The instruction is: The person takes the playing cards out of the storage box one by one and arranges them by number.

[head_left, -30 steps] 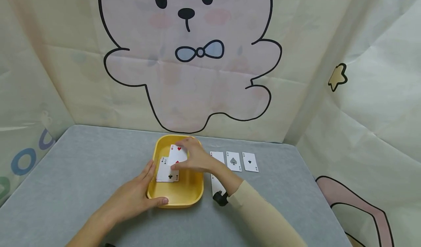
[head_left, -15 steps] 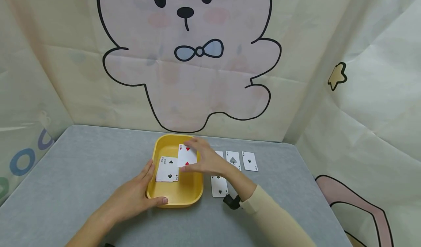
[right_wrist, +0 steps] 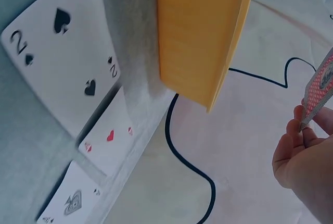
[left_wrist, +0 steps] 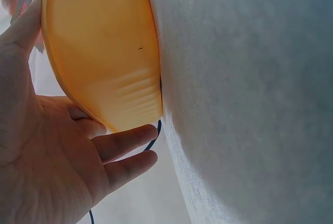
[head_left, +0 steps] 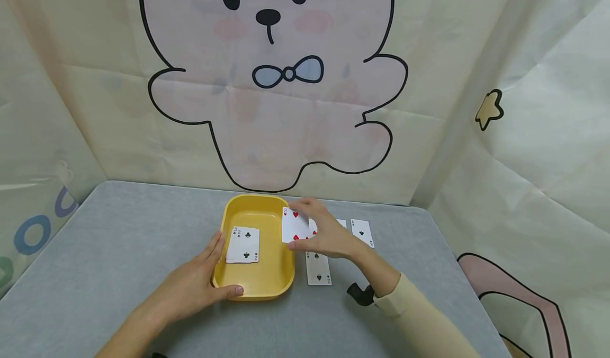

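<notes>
My right hand pinches a two of hearts by its far and near edges, above the right rim of a yellow tray. The card's red patterned back shows in the right wrist view. My left hand grips the tray at its left side, thumb over the near rim; some fingers touch the outer wall in the left wrist view. Inside the tray a two of clubs lies face up over at least one other card, whose left edge peeks out.
Right of the tray, a two of spades lies face up on the grey cloth. Beyond it are an ace of hearts and an ace of spades, both partly hidden by my right hand in the head view, and an ace of clubs.
My right hand has moved right with the two of hearts, from over the cards in the tray to the right rim. The left hand and tray stay put.
</notes>
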Motion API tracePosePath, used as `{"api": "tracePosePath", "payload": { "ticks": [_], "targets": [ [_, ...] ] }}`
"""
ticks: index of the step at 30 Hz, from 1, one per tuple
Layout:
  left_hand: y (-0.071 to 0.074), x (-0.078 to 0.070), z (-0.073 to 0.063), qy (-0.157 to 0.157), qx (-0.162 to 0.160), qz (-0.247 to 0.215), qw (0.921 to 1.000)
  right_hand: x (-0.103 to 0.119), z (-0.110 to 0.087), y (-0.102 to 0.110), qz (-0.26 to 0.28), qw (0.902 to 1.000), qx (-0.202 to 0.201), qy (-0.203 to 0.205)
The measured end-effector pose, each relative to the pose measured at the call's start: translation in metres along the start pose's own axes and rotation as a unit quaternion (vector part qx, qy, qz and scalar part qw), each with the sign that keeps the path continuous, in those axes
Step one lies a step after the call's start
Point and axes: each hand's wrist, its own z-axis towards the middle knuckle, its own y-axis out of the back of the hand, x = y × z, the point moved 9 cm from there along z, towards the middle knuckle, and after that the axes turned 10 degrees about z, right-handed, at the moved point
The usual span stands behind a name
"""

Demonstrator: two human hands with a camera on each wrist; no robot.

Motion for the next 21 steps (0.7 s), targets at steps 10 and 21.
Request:
{"api": "tracePosePath", "payload": {
  "ticks": [10, 21],
  "targets": [
    [-0.001, -0.001, 0.001, 0.004, 0.006, -0.003, 1.0, -0.017, -0.022, 0.025, -0.01, 0.9997, -0.012, 0.022],
    [-0.003, 0.001, 0.002, 0.011, 0.012, -0.004, 0.9998, -0.041, -0.043, 0.04, -0.031, 0.9983, -0.032, 0.037]
  ]
}}
